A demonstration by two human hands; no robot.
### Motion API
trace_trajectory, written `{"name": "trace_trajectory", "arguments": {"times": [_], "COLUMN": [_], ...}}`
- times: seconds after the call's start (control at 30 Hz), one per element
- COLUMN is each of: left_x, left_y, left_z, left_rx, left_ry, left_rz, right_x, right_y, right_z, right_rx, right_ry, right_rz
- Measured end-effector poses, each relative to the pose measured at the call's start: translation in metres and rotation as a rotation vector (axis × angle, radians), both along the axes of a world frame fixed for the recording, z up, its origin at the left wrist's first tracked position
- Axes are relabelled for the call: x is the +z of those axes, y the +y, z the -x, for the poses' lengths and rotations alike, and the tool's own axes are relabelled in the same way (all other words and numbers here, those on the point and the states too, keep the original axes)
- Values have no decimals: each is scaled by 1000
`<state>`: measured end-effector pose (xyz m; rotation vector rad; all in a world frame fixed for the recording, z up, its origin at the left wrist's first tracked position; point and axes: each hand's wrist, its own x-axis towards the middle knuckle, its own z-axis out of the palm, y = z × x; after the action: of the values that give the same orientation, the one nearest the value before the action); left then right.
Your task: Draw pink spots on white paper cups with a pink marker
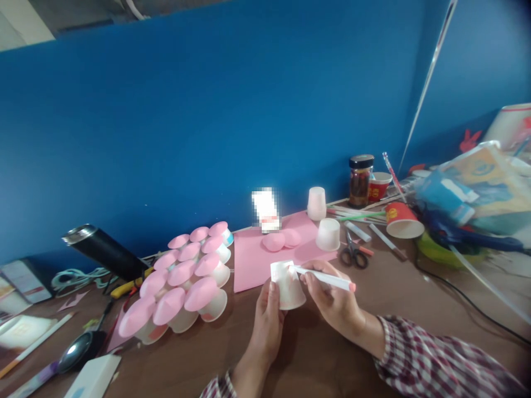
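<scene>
Left hand: your left hand [266, 316] grips the paper cup [287, 286], its fingers hidden behind.
Right hand: your right hand [329, 301] pinches a white marker [326, 278]; tip blurred.

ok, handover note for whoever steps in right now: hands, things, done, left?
Left hand: holds a small white paper cup upside down above the brown table.
Right hand: holds a white stick-shaped tube, its tip on the cup's base.
Done: a cluster of pink-cone-topped cups lies at left.
Left: two plain white cups stand upside down on the pink paper sheet, beside loose pink discs.
</scene>
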<state>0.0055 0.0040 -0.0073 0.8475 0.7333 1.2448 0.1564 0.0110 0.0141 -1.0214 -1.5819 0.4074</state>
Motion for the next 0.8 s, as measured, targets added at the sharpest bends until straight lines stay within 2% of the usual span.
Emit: {"name": "trace_trajectory", "arguments": {"times": [0.47,0.6,0.8], "left_x": [3,1,3], "left_y": [0,1,3], "left_z": [-1,0,1], "left_rx": [1,42,66], "left_ry": [-7,-76,-171], "left_rz": [9,63,129], "right_x": [-1,0,4], "right_y": [-1,-2,-7], "right_z": [-1,0,3], "right_rx": [25,46,66], "right_ry": [43,85,12], "right_rz": [22,10,-64]}}
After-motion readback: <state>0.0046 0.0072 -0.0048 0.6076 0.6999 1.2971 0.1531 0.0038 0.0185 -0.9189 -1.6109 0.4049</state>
